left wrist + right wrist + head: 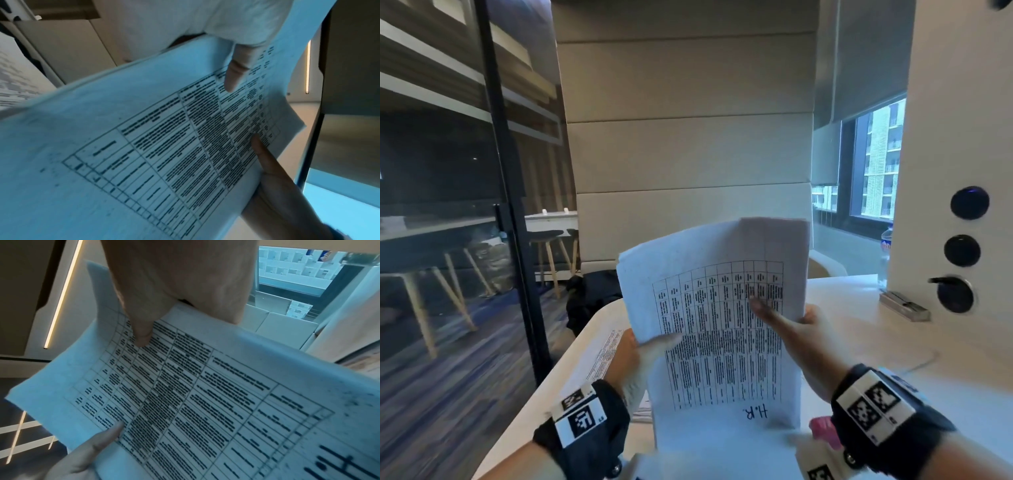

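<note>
I hold a stack of white papers (722, 342) upright above a white table (876, 346). The front sheet carries a printed grid of text and the handwritten letters "H.R." near its lower edge. My left hand (643, 353) grips the stack's left edge, thumb on the front sheet and fingers behind. My right hand (791, 325) grips the right edge the same way. In the left wrist view the papers (164, 146) fill the frame with my left thumb (236, 76) pressed on them. In the right wrist view my right thumb (141, 337) lies on the grid of the papers (205, 402).
Another printed sheet (602, 353) lies on the table under my left hand. A pink object (825, 430) sits by my right wrist. A silver bar (904, 306), a white panel with round dark sockets (962, 250) and a bottle (887, 246) stand right. A black bag (592, 294) and a glass wall (448, 240) are left.
</note>
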Tool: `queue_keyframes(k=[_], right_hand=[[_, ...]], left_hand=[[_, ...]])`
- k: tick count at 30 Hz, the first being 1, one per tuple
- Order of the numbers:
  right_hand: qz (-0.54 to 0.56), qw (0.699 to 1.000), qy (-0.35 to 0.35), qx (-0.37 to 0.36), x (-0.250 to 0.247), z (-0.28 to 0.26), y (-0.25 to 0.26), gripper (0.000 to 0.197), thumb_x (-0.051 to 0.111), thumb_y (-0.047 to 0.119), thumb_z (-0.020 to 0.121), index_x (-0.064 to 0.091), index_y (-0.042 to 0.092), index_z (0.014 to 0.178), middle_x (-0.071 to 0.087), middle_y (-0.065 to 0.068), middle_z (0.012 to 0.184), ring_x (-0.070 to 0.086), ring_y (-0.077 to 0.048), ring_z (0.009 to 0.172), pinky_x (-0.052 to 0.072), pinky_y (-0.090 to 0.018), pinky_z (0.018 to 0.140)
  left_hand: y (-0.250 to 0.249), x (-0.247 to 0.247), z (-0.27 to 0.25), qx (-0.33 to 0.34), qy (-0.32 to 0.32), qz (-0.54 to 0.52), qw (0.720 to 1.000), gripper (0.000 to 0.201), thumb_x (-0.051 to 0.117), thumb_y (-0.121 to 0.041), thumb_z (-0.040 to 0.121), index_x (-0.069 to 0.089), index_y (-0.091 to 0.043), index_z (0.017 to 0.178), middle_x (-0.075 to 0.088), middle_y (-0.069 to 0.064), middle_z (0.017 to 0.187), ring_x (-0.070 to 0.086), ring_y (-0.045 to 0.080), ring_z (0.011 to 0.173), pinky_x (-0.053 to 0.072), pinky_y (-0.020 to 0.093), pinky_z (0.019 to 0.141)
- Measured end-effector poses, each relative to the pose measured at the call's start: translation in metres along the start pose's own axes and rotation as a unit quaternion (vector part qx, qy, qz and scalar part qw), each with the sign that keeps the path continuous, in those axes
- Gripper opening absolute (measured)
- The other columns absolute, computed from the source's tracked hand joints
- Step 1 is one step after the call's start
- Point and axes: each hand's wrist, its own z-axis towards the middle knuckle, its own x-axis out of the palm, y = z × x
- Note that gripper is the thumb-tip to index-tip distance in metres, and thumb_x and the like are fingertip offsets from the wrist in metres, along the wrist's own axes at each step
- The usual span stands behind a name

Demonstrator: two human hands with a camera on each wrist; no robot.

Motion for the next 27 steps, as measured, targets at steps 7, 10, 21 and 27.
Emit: queue_keyframes(k=[7,10,21,27], right_hand=[[-0.010,0.999,-0.034,-0.031,0.000,0.007,0.016,0.037,0.078,0.050,0.062,0.077,0.020,0.084,0.070,-0.023,0.098,0.065,-0.044,0.093,0.050,-0.054,0.088],[-0.015,1.000,-0.001,-0.009,-0.003,0.000,0.007,0.025,0.077,0.046,0.064,0.076,0.027,0.080,0.075,-0.011,0.093,0.062,-0.040,0.100,0.048,-0.053,0.092],[-0.629,0.666,0.351,0.192,-0.071,-0.004,-0.028,0.096,0.081,0.062,0.053,0.045,0.027,0.134,0.054,0.008,0.130,0.052,-0.013,0.116,0.040,-0.029,0.101],[-0.639,0.657,0.366,0.160,-0.104,-0.010,-0.045,0.023,0.062,0.048,0.079,0.047,0.032,0.075,0.056,0.013,0.088,0.052,-0.004,0.076,0.039,-0.016,0.064]], left_hand=[[-0.019,0.006,0.012,0.033,-0.041,0.060,0.997,0.013,0.064,-0.007,0.088,0.064,-0.019,0.083,0.070,-0.006,0.079,0.066,0.011,0.081,0.053,0.031,0.086],[-0.010,0.005,0.008,0.009,-0.017,0.077,0.997,0.013,0.065,-0.009,0.088,0.061,-0.021,0.085,0.067,-0.004,0.083,0.064,0.012,0.083,0.050,0.033,0.083],[0.029,-0.010,0.008,-0.003,-0.005,0.179,0.984,0.021,0.068,-0.017,0.086,0.058,-0.010,0.070,0.041,-0.014,0.047,0.042,0.010,0.048,0.032,0.022,0.057],[0.049,-0.021,0.014,-0.055,-0.008,0.162,0.985,0.020,0.068,-0.030,0.086,0.065,-0.011,0.092,0.068,0.003,0.083,0.064,0.022,0.079,0.045,0.025,0.076]])
